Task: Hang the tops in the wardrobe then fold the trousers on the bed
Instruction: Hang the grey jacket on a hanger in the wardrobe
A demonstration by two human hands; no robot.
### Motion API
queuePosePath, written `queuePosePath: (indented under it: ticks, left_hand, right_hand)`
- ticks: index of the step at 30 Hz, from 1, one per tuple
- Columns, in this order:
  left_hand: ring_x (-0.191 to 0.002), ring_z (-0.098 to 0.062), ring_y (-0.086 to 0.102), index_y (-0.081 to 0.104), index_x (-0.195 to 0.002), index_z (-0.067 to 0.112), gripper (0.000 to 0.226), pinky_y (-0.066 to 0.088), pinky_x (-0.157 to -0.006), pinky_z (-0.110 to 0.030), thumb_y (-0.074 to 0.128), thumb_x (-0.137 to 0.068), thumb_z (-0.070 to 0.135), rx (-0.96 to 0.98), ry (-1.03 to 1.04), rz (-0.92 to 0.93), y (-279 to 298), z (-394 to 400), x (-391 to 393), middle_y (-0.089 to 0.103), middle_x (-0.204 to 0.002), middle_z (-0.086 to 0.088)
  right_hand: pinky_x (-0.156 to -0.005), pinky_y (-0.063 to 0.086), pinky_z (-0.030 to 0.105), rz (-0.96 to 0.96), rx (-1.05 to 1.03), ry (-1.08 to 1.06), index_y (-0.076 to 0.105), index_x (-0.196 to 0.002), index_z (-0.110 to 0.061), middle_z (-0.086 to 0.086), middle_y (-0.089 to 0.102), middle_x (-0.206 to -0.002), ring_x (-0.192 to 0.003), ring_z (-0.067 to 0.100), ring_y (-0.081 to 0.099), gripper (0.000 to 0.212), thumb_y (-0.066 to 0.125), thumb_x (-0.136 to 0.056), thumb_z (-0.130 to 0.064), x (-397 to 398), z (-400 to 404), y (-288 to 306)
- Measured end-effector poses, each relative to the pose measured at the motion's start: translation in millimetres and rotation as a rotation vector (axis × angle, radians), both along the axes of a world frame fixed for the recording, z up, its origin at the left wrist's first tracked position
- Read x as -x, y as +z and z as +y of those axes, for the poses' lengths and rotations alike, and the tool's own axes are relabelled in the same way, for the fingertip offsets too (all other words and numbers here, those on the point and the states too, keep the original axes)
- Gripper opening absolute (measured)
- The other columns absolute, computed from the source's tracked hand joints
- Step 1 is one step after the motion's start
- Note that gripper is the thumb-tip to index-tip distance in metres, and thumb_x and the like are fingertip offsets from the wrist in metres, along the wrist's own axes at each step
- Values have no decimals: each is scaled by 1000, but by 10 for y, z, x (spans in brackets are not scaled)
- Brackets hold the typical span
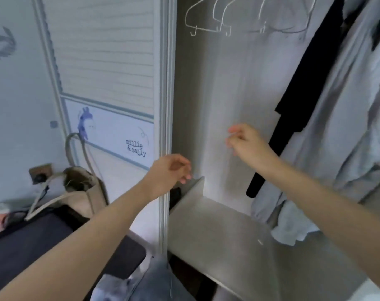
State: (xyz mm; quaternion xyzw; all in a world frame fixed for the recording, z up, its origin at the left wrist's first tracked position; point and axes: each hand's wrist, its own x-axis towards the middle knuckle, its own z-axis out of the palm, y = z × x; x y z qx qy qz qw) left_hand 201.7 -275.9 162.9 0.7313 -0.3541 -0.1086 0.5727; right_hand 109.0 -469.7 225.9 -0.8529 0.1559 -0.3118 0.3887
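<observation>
While both hands are raised before the open wardrobe (pixel 228 94), neither found grasping anything: left hand (pixel 170 170) loosely curled and empty beside the wardrobe's front edge; right hand (pixel 244 141) loosely curled and empty, further inside, just beside a hanging black garment (pixel 302 94). Tops already hung at the right side: pale grey-blue shirts (pixel 347 127), long axis vertical, tilted in this wide view. Empty wire hangers (pixel 223 16) noted on the rail, well above and slightly left of the right hand. Right hand judged nearer to both hangers and hung tops. Grey-blue cloth (pixel 145 281) seen at bottom edge, below the left forearm; whether top or trousers not determinable. Beige tote bag (pixel 85 190) at left. Bed not identifiable with certainty.
</observation>
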Motion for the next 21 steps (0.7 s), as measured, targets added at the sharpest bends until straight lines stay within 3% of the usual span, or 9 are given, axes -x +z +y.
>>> queuePosePath:
  ticks: [2, 5, 11, 15, 18, 21]
  left_hand:
    - [-68, -20, 65, 65, -95, 11, 8, 55, -80, -35, 59, -94, 7, -70, 108, 3, -279, 412, 86, 72, -73, -6]
    - [-66, -14, 67, 65, -94, 25, 11, 56, -76, -33, 59, -94, 15, -139, 340, 9, -684, 1104, 381, 74, -72, 2]
    - [-65, -9, 68, 65, -88, 30, 17, 54, -72, -24, 58, -93, 16, -138, 796, 118, -1212, 2019, 1449, 74, -71, 7]
    - [-63, -11, 66, 69, -89, 24, 16, 56, -70, -26, 59, -94, 12, -9, 1118, 278, -1683, 2432, 2480, 73, -67, 2]
    - [-60, -12, 65, 70, -89, 14, 15, 58, -68, -29, 58, -94, 7, 145, 1324, 414, -2070, 2665, 3262, 71, -64, -1]
    - [-54, -12, 64, 70, -88, 10, 13, 55, -55, -24, 59, -94, 8, 312, 1525, 597, -2449, 2886, 4016, 70, -61, -4]
  right_hand:
    - [-82, 52, 38, 66, -44, 104, 55, -103, -23, 6, 65, -96, -91, 25, 63, 18, 54, -89, -12, -39, 299, -387]
    - [-77, 47, 29, 207, -78, 308, 57, -105, -24, 2, 65, -97, -92, 19, 62, 17, 54, -90, -17, -36, 823, -907]
    - [-90, 49, 39, 381, -104, 612, 58, -107, -23, -1, 68, -96, -95, 18, 63, 19, 52, -90, -18, 216, 1718, -1556]
    - [-90, 49, 36, 486, -53, 870, 58, -107, -25, -8, 69, -88, -93, 13, 64, 19, 51, -90, -21, 615, 2335, -1980]
    - [-89, 50, 41, 558, -58, 1027, 59, -105, -19, -4, 68, -86, -93, 21, 64, 16, 52, -91, -16, 983, 2798, -2234]
    - [-88, 51, 44, 632, -60, 1191, 57, -98, -22, -1, 68, -86, -94, 25, 64, 10, 50, -94, -16, 1374, 3255, -2477]
